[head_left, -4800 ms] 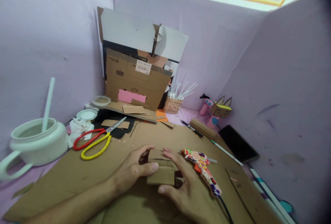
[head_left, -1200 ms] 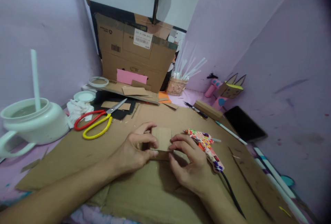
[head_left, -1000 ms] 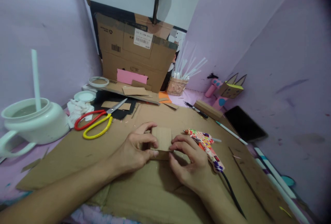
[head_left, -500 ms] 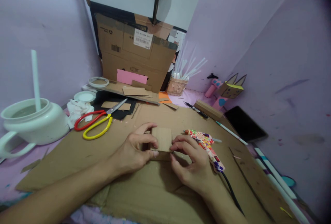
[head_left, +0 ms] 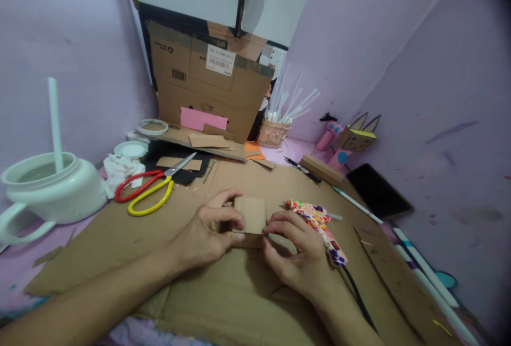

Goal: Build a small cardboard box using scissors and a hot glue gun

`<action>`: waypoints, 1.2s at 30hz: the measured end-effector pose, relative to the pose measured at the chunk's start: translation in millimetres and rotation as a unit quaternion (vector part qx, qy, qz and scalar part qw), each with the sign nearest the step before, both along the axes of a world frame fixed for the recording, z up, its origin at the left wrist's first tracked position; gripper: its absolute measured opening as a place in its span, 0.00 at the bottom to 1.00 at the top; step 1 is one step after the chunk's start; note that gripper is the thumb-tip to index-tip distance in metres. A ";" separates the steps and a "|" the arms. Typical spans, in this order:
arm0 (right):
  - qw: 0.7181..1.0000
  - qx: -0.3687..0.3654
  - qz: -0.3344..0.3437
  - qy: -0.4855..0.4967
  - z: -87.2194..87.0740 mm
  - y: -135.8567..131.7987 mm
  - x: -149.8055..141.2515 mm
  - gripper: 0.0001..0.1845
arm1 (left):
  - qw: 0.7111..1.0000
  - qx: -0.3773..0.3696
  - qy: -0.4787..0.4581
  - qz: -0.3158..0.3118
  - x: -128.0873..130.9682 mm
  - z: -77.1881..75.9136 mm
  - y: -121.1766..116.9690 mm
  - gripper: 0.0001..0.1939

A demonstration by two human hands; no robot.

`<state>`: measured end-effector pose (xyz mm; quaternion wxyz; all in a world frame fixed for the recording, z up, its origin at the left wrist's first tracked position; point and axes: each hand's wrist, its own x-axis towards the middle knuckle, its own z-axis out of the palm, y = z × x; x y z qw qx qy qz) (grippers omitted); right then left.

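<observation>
Clock read from the small cardboard box (head_left: 250, 215), 12 o'clock being away from the person. Largest first.

Flat cardboard sheet (head_left: 195, 298): spread across the work surface, beneath both hands. Printed carton (head_left: 211, 90): upright at 11 o'clock, against the wall. White pot (head_left: 59, 191): at 9 o'clock, a pale stick (head_left: 56, 122) standing in it. Dark phone (head_left: 377, 190): between 2 and 3 o'clock. Hand scissors (head_left: 170, 175): at 10 o'clock, red and yellow handles, blades nearly together. Patterned glue gun (head_left: 315, 218): at 3 o'clock, on the sheet, just beyond the right hand. Straw-filled basket (head_left: 272, 133): near 1 o'clock.

Left hand (head_left: 205, 231): at 8 o'clock, grasping the box by its left side. One finger bends onto the top's left edge; thumb at the near-left corner.

Right hand (head_left: 297, 247): at 4 o'clock, fingers curled, tips pinching at the box's near-right corner, thumb just below them.

The box: between the two sets of fingertips, plain top facing up, narrow near side showing. Whether its underside touches the sheet, cannot tell.

Smallest, black pen (head_left: 303, 169): at 2 o'clock.
</observation>
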<state>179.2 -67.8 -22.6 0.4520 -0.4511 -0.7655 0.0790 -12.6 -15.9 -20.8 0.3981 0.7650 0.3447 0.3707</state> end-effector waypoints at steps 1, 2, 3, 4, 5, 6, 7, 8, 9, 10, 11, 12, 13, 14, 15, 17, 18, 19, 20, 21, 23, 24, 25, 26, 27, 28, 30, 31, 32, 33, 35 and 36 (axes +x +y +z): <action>1.000 -0.001 -0.001 0.000 -0.1 -0.1 0.0 0.07 | 1.000 0.001 0.002 0.000 0.0 0.2 0.2 0.03; 1.000 -0.002 -0.002 0.000 -0.2 -0.2 0.0 0.07 | 1.000 0.003 0.005 -0.001 0.0 0.6 0.5 0.03; 1.000 -0.002 -0.003 0.000 -0.4 -0.4 0.1 0.07 | 1.000 0.005 0.009 -0.001 -0.2 1.1 0.9 0.04; 1.000 -0.002 -0.004 -0.001 -0.6 -0.5 0.1 0.07 | 1.000 0.010 0.013 -0.002 -0.6 1.7 1.4 0.04; 1.000 -0.002 -0.005 -0.001 -0.8 -0.6 0.1 0.07 | 1.000 0.016 0.020 -0.003 -1.0 2.4 2.0 0.04; 1.000 -0.002 -0.007 -0.001 -1.0 -0.6 0.1 0.07 | 0.999 0.021 0.026 -0.004 -1.4 3.1 2.4 0.04; 1.000 0.000 -0.008 0.000 -1.1 -0.6 0.0 0.07 | 0.999 0.026 0.032 -0.004 -1.9 3.8 2.7 0.05; 1.000 0.001 -0.010 0.002 -1.2 -0.4 -0.1 0.07 | 0.999 0.030 0.038 -0.004 -2.3 4.5 2.9 0.05; 1.000 0.002 -0.011 0.002 -1.1 -0.2 -0.2 0.07 | 0.998 0.032 0.045 -0.004 -2.7 5.1 3.0 0.05; 1.000 0.002 -0.012 0.002 -1.0 -0.1 -0.3 0.07 | 0.998 0.034 0.051 -0.006 -2.9 5.7 2.9 0.05; 1.000 0.001 -0.012 0.002 -0.8 0.1 -0.4 0.07 | 0.998 0.037 0.055 -0.008 -3.1 6.2 2.8 0.05; 1.000 0.000 -0.013 0.002 -0.5 0.1 -0.5 0.07 | 0.997 0.041 0.059 -0.012 -3.3 6.7 2.7 0.05; 1.000 -0.001 -0.013 0.002 -0.3 0.1 -0.6 0.07 | 0.997 0.044 0.061 -0.015 -3.5 7.1 2.7 0.05; 1.000 0.000 -0.014 0.002 -0.2 0.0 -0.7 0.07 | 0.997 0.046 0.062 -0.017 -3.7 7.3 2.9 0.05; 1.000 -0.001 -0.015 0.002 -0.1 -0.1 -0.8 0.07 | 0.997 0.046 0.060 -0.019 -4.1 7.5 3.2 0.05; 1.000 -0.003 -0.017 0.002 -0.2 -0.3 -1.0 0.07 | 0.997 0.041 0.053 -0.023 -5.1 7.7 4.7 0.06; 1.000 -0.004 -0.017 0.001 -0.3 -0.2 -1.1 0.07 | 0.998 0.038 0.049 -0.027 -5.8 7.8 5.8 0.06; 1.000 -0.006 -0.017 0.001 -0.3 -0.2 -1.2 0.07 | 0.998 0.037 0.047 -0.033 -6.7 8.0 6.9 0.07; 1.000 -0.007 -0.017 0.002 0.0 -0.1 -1.3 0.07 | 0.997 0.037 0.049 -0.039 -7.7 8.3 8.1 0.08; 1.000 -0.007 -0.016 0.003 0.6 0.0 -1.4 0.07 | 0.997 0.041 0.054 -0.044 -8.8 8.7 9.1 0.10; 1.000 -0.012 -0.014 0.004 2.8 -0.3 -1.5 0.07 | 0.995 0.051 0.075 -0.052 -10.9 10.1 10.7 0.15; 1.000 -0.016 -0.012 0.003 4.2 -0.6 -1.4 0.07 | 0.993 0.055 0.086 -0.054 -11.9 11.0 11.1 0.17; 1.000 -0.020 -0.009 0.002 5.7 -1.1 -1.1 0.08 | 0.992 0.059 0.096 -0.055 -12.7 11.9 11.2 0.19; 1.000 -0.026 -0.005 0.001 6.9 -1.7 -0.7 0.08 | 0.991 0.060 0.103 -0.058 -13.2 12.8 11.1 0.21; 0.999 -0.032 -0.001 0.002 7.7 -2.2 -0.1 0.09 | 0.991 0.060 0.107 -0.061 -13.6 13.5 10.8 0.22; 0.999 -0.041 0.002 0.007 7.7 -2.5 0.6 0.09 | 0.990 0.059 0.108 -0.065 -13.6 14.2 10.4 0.22; 0.997 -0.066 0.012 0.037 5.3 -2.2 2.0 0.10 | 0.991 0.051 0.101 -0.070 -13.1 15.0 9.3 0.24; 0.995 -0.082 0.012 0.064 3.2 -1.6 2.6 0.10 | 0.992 0.043 0.094 -0.068 -12.5 15.1 8.8 0.25; 0.991 -0.099 0.010 0.094 0.6 -0.9 3.0 0.11 | 0.993 0.033 0.089 -0.067 -11.8 15.1 8.4 0.27; 0.985 -0.117 0.003 0.126 -2.0 -0.2 3.1 0.11 | 0.994 0.024 0.087 -0.067 -11.0 14.8 8.1 0.30; 0.973 -0.155 -0.011 0.172 -6.6 1.0 2.6 0.14 | 0.993 0.020 0.099 -0.068 -9.3 13.4 7.8 0.36; 0.967 -0.171 -0.014 0.188 -8.1 1.3 2.1 0.15 | 0.992 0.023 0.107 -0.065 -8.6 12.2 7.9 0.38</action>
